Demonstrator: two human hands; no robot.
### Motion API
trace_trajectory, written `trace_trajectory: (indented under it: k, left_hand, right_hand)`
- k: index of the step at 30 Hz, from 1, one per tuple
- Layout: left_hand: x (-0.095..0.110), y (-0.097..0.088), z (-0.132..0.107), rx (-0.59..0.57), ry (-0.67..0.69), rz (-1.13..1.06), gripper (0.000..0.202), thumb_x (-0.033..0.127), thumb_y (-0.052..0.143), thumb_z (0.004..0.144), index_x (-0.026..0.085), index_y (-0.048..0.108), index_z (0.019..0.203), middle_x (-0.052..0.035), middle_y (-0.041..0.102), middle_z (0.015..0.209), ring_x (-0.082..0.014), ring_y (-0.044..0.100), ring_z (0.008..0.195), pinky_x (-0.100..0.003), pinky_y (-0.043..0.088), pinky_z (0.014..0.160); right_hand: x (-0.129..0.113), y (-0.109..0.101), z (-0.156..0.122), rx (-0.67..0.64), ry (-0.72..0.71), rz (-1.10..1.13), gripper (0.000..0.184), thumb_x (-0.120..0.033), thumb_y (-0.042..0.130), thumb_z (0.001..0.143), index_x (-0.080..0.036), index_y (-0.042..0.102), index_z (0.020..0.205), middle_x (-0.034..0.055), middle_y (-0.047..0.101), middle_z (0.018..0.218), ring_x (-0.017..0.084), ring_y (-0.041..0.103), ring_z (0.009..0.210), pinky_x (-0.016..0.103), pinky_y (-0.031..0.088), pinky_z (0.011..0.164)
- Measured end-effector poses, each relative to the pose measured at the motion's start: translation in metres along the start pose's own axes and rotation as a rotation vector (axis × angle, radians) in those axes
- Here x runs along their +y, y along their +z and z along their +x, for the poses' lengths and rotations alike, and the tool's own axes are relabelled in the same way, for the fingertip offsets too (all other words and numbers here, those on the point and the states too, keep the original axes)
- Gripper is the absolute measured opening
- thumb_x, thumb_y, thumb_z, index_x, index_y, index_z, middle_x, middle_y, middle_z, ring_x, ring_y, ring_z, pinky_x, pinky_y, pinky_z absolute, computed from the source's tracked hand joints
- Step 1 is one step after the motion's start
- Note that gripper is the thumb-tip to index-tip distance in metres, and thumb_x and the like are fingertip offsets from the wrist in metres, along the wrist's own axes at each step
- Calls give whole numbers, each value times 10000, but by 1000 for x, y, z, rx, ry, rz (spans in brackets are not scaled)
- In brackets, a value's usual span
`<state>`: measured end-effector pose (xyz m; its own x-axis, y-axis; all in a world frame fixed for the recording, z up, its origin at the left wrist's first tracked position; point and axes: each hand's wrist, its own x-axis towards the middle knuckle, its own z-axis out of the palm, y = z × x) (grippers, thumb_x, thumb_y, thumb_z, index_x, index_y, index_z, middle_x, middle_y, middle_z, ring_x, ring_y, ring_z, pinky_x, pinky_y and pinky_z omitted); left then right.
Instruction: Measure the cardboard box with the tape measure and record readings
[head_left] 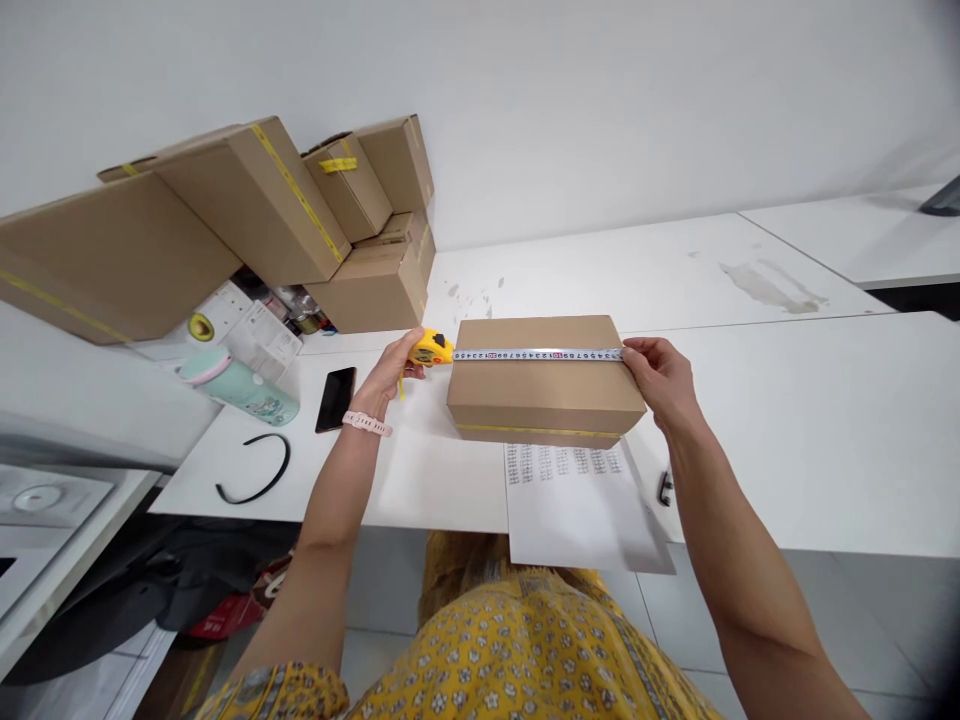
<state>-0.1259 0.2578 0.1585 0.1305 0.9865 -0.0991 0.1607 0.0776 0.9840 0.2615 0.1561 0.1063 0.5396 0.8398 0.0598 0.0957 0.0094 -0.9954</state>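
Note:
A closed brown cardboard box (pixel 540 390) stands on the white table in front of me, with a strip of yellow tape along its near side. Across its top lies the pulled-out blade of a tape measure (pixel 431 348). My left hand (pixel 394 368) is closed around the yellow case, just off the box's left edge. At the box's right edge, my right hand (pixel 660 375) pinches the end of the blade. A printed paper sheet (pixel 581 515) lies partly under the box and hangs over the table's front edge.
Several cardboard boxes (pixel 255 200) are stacked at the back left by the wall. A mint-green bottle (pixel 244 388), a black phone (pixel 335 399) and a black headband (pixel 281 465) lie on the left. A small black object (pixel 665 488) is by the sheet.

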Motion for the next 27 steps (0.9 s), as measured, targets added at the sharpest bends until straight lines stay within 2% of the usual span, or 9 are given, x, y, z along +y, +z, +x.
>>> trace_trajectory:
  k: [7, 11, 14, 17, 19, 21, 23, 24, 27]
  left_hand:
    - [-1, 4, 0, 7, -6, 6, 632, 767, 724, 718, 156, 693, 877, -69, 711, 739, -123, 544, 517, -270, 516, 556]
    - [9, 5, -8, 16, 25, 12, 567, 707, 741, 734, 162, 694, 882, -65, 710, 785, -123, 550, 548, -270, 509, 575]
    - [21, 3, -32, -5, 90, 0, 484, 635, 756, 758, 179, 693, 909, -67, 717, 861, -142, 596, 627, -270, 521, 601]
    - [26, 7, -78, -171, 116, -30, 429, 556, 785, 782, 199, 673, 991, -77, 730, 922, -174, 651, 697, -299, 556, 646]
    - [20, 20, -113, -382, 16, -63, 502, 515, 807, 783, 212, 642, 1148, -94, 734, 1017, -168, 657, 660, -319, 572, 624]
    - [10, 44, -145, -643, -137, -130, 618, 464, 832, 777, 245, 580, 1297, -104, 702, 1099, -177, 691, 685, -331, 595, 610]
    - [-2, 77, -168, -803, -246, -259, 639, 461, 845, 758, 244, 559, 1286, -97, 674, 1091, -182, 715, 677, -347, 610, 621]
    - [-7, 94, -175, -810, -252, -344, 615, 469, 837, 760, 246, 552, 1257, -83, 664, 1081, -177, 720, 649, -351, 610, 624]
    - [-13, 138, -175, -690, -184, -517, 520, 529, 767, 802, 231, 558, 1172, -80, 667, 1086, -180, 731, 611, -364, 606, 646]
  right_hand:
    - [-3, -5, -5, -5, 39, -160, 274, -480, 709, 803, -217, 706, 727, 48, 710, 757, 198, 599, 664, 336, 444, 585]
    - [-4, -7, -1, 22, -28, -219, 253, -477, 707, 796, -229, 716, 749, 50, 713, 781, 220, 613, 709, 353, 459, 624]
    - [-19, -13, 1, 42, -134, -175, 235, -474, 700, 816, -240, 715, 800, 49, 712, 823, 231, 624, 791, 367, 490, 695]
    - [-44, -15, 2, -20, -230, -101, 222, -476, 659, 879, -259, 701, 863, 46, 714, 896, 231, 633, 869, 379, 504, 773]
    - [-59, -10, 5, -134, -258, -124, 232, -481, 625, 915, -261, 703, 917, 56, 726, 1000, 243, 639, 945, 397, 502, 837]
    - [-69, 3, 11, -300, -277, -212, 257, -487, 592, 940, -256, 702, 957, 69, 720, 1107, 262, 627, 1029, 423, 488, 909]
    - [-75, 21, 22, -453, -312, -339, 261, -476, 561, 956, -251, 694, 961, 78, 700, 1156, 280, 596, 1100, 456, 459, 989]
    - [-76, 31, 29, -505, -329, -408, 256, -463, 547, 959, -250, 688, 951, 83, 691, 1153, 290, 578, 1124, 478, 439, 1026]
    - [-77, 59, 53, -553, -335, -583, 221, -419, 532, 944, -244, 655, 886, 104, 679, 1082, 322, 547, 1131, 556, 397, 1082]
